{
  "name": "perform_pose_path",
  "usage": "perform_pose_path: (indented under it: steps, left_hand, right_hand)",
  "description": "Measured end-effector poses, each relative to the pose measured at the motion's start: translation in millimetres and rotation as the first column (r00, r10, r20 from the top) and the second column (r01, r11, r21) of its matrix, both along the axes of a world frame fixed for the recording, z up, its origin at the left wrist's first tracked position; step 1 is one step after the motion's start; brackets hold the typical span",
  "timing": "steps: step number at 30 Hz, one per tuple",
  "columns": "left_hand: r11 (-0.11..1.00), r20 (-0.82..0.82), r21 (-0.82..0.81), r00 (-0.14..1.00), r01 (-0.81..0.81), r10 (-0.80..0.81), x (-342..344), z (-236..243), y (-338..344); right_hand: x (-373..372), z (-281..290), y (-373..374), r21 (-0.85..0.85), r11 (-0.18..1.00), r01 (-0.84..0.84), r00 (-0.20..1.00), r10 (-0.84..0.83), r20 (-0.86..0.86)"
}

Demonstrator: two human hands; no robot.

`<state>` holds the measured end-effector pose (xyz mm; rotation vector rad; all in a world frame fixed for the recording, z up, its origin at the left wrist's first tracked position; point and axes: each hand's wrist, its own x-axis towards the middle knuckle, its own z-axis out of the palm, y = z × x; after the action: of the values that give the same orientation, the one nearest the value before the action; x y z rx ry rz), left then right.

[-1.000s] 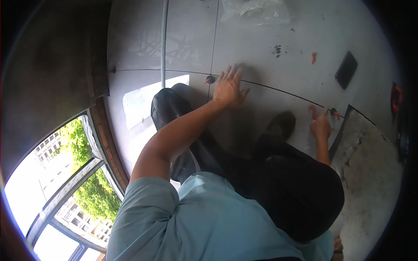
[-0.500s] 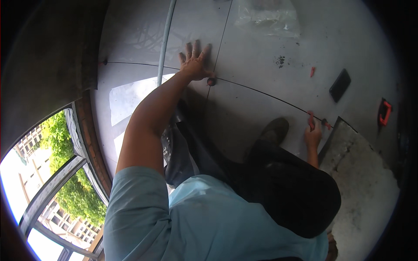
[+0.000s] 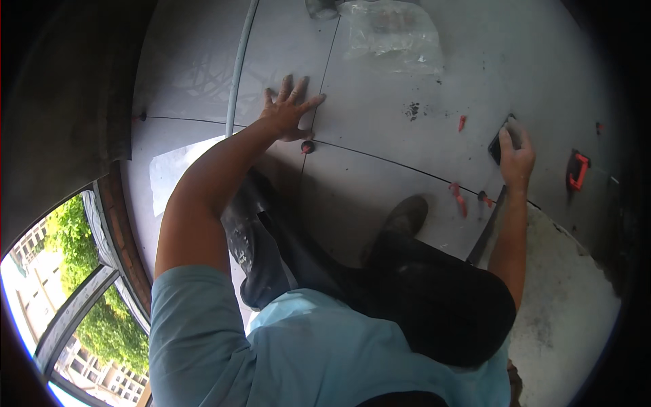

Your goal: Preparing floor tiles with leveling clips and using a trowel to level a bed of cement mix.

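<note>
My left hand [image 3: 285, 114] rests with spread fingers on a large grey floor tile [image 3: 196, 78], beside a tile joint. Just below its thumb, a round black levelling clip with a red part [image 3: 308, 146] sits where the joints cross. Farther right, my right hand [image 3: 517, 150] has its fingers closed over a flat black phone [image 3: 496, 146] lying on the tile; the hand covers part of it. A red hand tool [image 3: 458, 199] lies loose near the long joint, next to another black and red clip [image 3: 483, 198]. A small red wedge [image 3: 462, 123] lies left of the phone.
A clear plastic bag [image 3: 393, 37] lies at the far side. At the right is a red-handled tool [image 3: 578, 171]. A pale pole [image 3: 239, 68] rises near my left hand, above white sheeting [image 3: 180, 166]. A rough bare slab [image 3: 556, 292] borders the tiles; a window frame [image 3: 74, 312] stands left.
My right hand has let go of the red hand tool, leaving it by the joint, and moved away to the phone. The left hand stays on the tile, fingers spread wider.
</note>
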<state>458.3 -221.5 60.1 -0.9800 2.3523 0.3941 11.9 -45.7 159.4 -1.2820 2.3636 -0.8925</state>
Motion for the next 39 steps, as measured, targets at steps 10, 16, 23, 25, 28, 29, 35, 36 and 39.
perform_pose_path:
  steps: [10,16,23,25,28,29,35,36,39]
  left_hand:
    - [0.997,0.079,0.053,0.996,-0.053,0.049,-10,13,-7]
    - [0.989,0.128,0.118,0.989,-0.089,0.073,-5,24,-14]
    - [0.989,0.118,0.134,0.992,-0.057,0.041,-17,23,-23]
    - [0.989,0.130,0.136,0.991,-0.059,0.041,-14,24,-25]
    - [0.993,0.065,0.117,0.998,-0.030,0.022,-9,15,-27]
    - [0.994,0.067,0.112,0.998,-0.011,0.003,-14,13,-29]
    - [0.996,0.015,0.080,0.999,0.039,-0.040,-9,7,-29]
    - [0.996,0.010,0.076,0.999,0.045,-0.046,-9,5,-29]
    - [0.996,0.031,0.079,0.999,0.040,-0.043,-10,5,-28]
  right_hand:
    - [101,-48,-155,0.567,0.418,-0.710,0.439,0.892,-0.107]
    - [153,-81,-236,0.822,0.379,-0.424,0.740,0.669,0.073]
    - [105,-145,-267,0.654,0.628,-0.421,0.880,0.459,0.125]
    - [105,-148,-271,0.536,0.705,-0.463,0.850,0.524,0.045]
    - [94,-146,-269,0.323,0.802,-0.503,0.817,0.563,-0.124]
    - [88,-147,-268,0.243,0.828,-0.505,0.810,0.552,-0.197]
    - [31,-123,-255,0.328,0.774,-0.542,0.731,0.626,-0.270]
    - [21,-123,-253,0.361,0.768,-0.529,0.720,0.632,-0.287]
    - [1,-101,-234,0.376,0.812,-0.446,0.836,0.528,-0.148]
